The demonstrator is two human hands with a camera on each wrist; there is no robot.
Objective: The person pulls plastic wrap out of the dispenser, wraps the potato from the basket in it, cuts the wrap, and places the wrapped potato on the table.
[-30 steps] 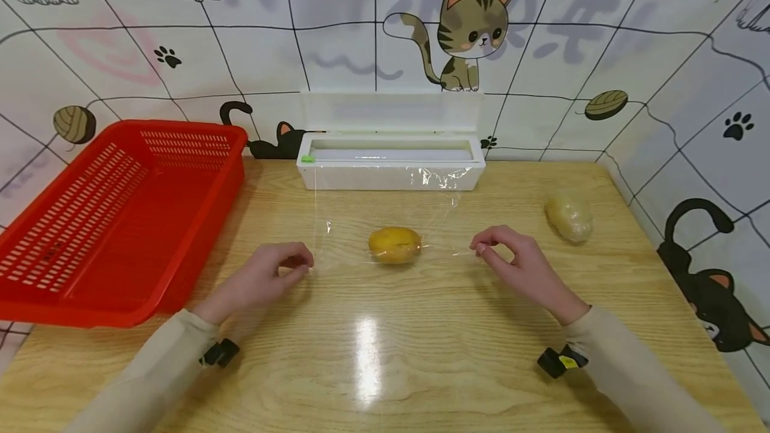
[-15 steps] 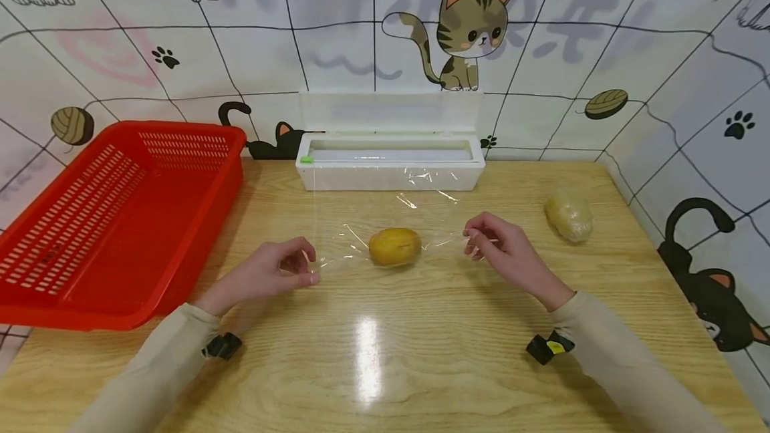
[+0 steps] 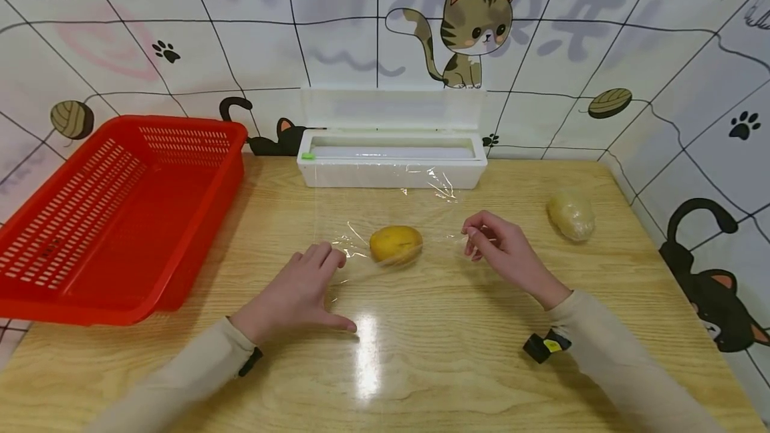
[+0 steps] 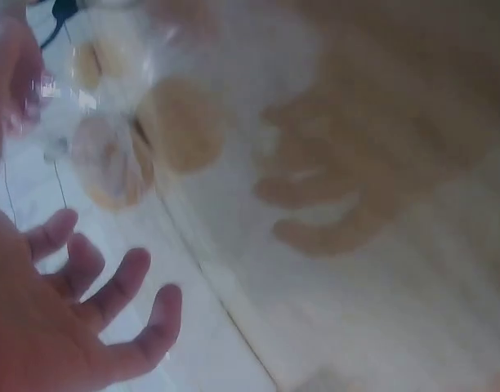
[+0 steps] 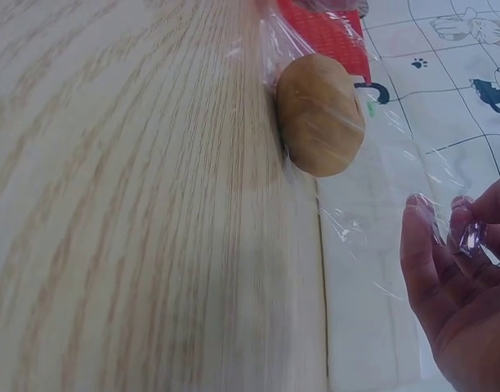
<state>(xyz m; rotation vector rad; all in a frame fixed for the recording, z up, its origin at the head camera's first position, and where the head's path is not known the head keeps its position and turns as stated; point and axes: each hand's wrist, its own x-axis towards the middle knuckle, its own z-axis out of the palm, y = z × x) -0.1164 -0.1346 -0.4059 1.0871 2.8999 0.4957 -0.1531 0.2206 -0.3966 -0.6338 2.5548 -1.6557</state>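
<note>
A yellow potato (image 3: 396,244) lies on the table with a clear sheet of cling film (image 3: 343,209) around it. The film stretches forward from a white cling film box (image 3: 394,172). My right hand (image 3: 511,256) pinches the film's right corner, and the bunched film shows between thumb and fingers in the right wrist view. To the left of the potato, my left hand (image 3: 301,293) has its fingers spread and thumb out, near the film's left edge. The blurred left wrist view shows the left hand's fingers (image 4: 127,286) apart with nothing gripped.
A red plastic basket (image 3: 138,219) stands at the left. A film-wrapped pale yellow lump (image 3: 571,214) sits at the right rear of the wooden table (image 3: 457,379). Behind the box, whose lid stands raised, is a cat-patterned backdrop (image 3: 337,25).
My left hand has let go of the film's left corner, opened wide and moved right toward the potato. The right hand has shifted slightly left and up, still pinching the film.
</note>
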